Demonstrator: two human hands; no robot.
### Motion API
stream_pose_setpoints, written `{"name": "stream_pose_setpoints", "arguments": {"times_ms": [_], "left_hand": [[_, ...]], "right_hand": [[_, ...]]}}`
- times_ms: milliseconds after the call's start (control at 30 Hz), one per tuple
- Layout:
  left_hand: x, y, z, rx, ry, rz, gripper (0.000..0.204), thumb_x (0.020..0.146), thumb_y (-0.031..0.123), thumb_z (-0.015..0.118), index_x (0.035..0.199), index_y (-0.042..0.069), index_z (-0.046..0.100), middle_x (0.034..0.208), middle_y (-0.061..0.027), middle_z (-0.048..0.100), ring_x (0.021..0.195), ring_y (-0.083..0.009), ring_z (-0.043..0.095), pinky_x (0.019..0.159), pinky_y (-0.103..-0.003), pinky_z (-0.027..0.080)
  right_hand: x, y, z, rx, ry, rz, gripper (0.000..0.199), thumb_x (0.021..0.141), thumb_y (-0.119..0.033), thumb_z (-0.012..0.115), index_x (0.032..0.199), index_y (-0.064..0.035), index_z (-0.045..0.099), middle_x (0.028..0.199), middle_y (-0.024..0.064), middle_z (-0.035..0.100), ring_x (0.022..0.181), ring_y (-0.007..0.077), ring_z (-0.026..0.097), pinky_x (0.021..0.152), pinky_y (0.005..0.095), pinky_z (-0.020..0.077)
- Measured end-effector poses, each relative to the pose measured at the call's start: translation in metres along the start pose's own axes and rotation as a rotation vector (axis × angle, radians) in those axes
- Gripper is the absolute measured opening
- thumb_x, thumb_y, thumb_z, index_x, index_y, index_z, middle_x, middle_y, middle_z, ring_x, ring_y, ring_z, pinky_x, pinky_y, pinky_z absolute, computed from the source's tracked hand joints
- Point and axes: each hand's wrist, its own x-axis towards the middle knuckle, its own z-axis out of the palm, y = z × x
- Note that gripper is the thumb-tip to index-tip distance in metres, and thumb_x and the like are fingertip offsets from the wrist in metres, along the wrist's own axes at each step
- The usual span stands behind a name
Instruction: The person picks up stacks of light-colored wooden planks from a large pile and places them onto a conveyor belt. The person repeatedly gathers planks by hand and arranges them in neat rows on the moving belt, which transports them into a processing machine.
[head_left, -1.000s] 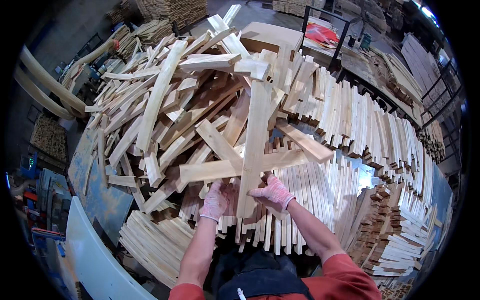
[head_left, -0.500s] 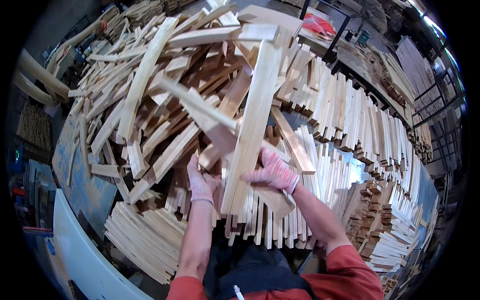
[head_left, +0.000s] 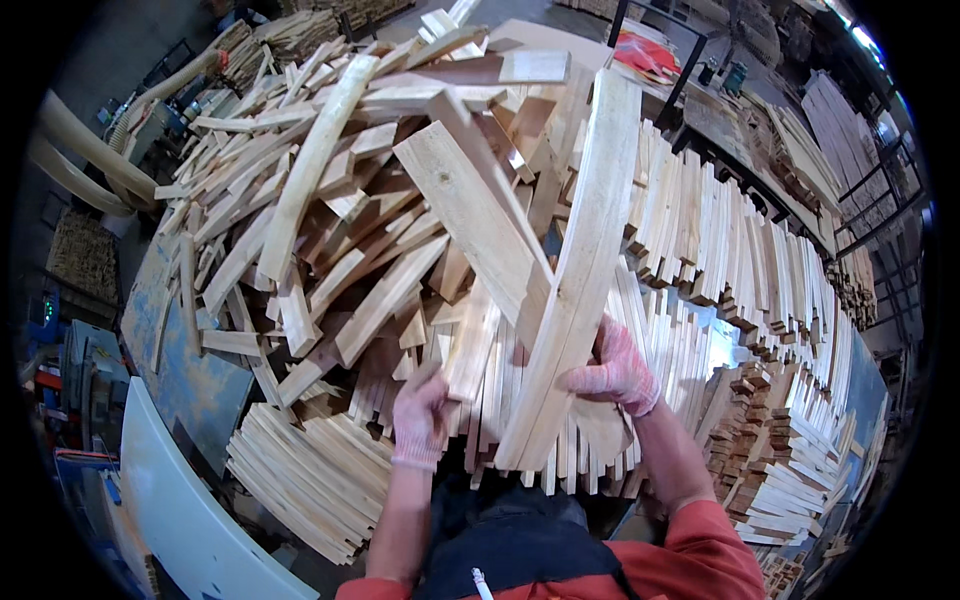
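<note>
Change, long pale board (head_left: 580, 270): shifted rightward across the loose heap (head_left: 390, 210) since half a second ago.
Change, knotted board (head_left: 460, 200): broad face now in view; a blurred narrow edge showed near this spot earlier.
Change, hands: right hand (head_left: 615, 372) carried further right; left hand (head_left: 420, 410) drawn a little nearer the body.
Hands: two, each in a pink-and-white knit glove.
Right hand, state: closed around the long pale board near its lower part, thumb across the upper face.
Left hand, state: fingers curled at the lower end of a shorter pale board (head_left: 470, 350); whether they grip it, cannot tell.
Boards crossing before the right hand: at least two, the long pale one in front.
Loose heap: one; its boards overlap too much to count.
Pale hoses (head_left: 95, 150): two, at far left.
Low stack (head_left: 310, 480): one, beside the left forearm.
Long pale board, place: above the close-set boards in front of the body.
Long pale board, axis: steep, upper right to lower left, near end toward the person.
Knotted board, axis: upper left to lower right, running behind the long one.
Shorter board, axis: away from the person, leaning slightly right.
</note>
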Motion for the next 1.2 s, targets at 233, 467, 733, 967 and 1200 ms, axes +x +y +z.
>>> {"name": "stream_pose_setpoints", "arguments": {"times_ms": [233, 467, 733, 967, 1200], "left_hand": [[-0.095, 0.039, -0.072, 0.279, 0.153, 0.130, 0.046, 0.080, -0.002, 0.071, 0.125, -0.010, 0.066, 0.105, -0.0149, 0.074, 0.082, -0.0179, 0.069, 0.075, -0.031, 0.058], [-0.188, 0.050, -0.164, 0.343, 0.291, 0.181, 0.047, 0.069, 0.003, 0.073, 0.114, -0.009, 0.071, 0.094, -0.0134, 0.075, 0.070, -0.0148, 0.065, 0.063, -0.027, 0.053], [-0.207, 0.044, -0.167, 0.470, 0.354, 0.088, 0.035, 0.070, 0.002, 0.077, 0.103, -0.007, 0.074, 0.089, -0.0136, 0.075, 0.073, -0.0188, 0.070, 0.064, -0.029, 0.056], [-0.204, 0.047, -0.176, 0.472, 0.175, 0.127, 0.031, 0.072, 0.005, 0.078, 0.101, -0.006, 0.073, 0.090, -0.0158, 0.076, 0.067, -0.0182, 0.067, 0.063, -0.028, 0.055], [-0.217, 0.069, -0.191, 0.241, 0.256, 0.311, 0.030, 0.069, 0.005, 0.076, 0.098, 0.002, 0.070, 0.082, -0.0065, 0.066, 0.066, -0.0170, 0.061, 0.065, -0.031, 0.054]], "right_hand": [[0.153, -0.104, 0.095, -0.228, 0.026, -0.412, 0.074, 0.086, -0.026, 0.083, 0.147, 0.0023, 0.051, 0.127, 0.0098, 0.068, 0.117, 0.0174, 0.062, 0.108, 0.0328, 0.0479], [0.130, -0.069, 0.048, -0.468, 0.227, -0.305, 0.093, 0.093, -0.039, 0.079, 0.162, 0.0037, 0.033, 0.154, 0.0288, 0.054, 0.128, 0.0301, 0.065, 0.109, 0.0362, 0.0513], [-0.061, 0.114, 0.018, -1.004, -0.099, 0.232, 0.114, 0.080, -0.048, 0.086, 0.164, 0.0019, 0.027, 0.158, 0.0319, 0.045, 0.148, 0.0412, 0.045, 0.125, 0.0446, 0.0356], [-0.103, 0.138, 0.038, -1.234, 0.204, 0.371, 0.085, 0.084, -0.028, 0.076, 0.157, -0.0050, 0.040, 0.122, 0.0233, 0.065, 0.115, 0.0413, 0.064, 0.106, 0.0512, 0.0496], [-0.090, 0.043, 0.071, -0.409, 0.245, 0.223, 0.098, 0.078, -0.028, 0.083, 0.162, -0.0028, 0.039, 0.141, 0.0276, 0.061, 0.131, 0.0294, 0.063, 0.112, 0.0394, 0.0513]]}}
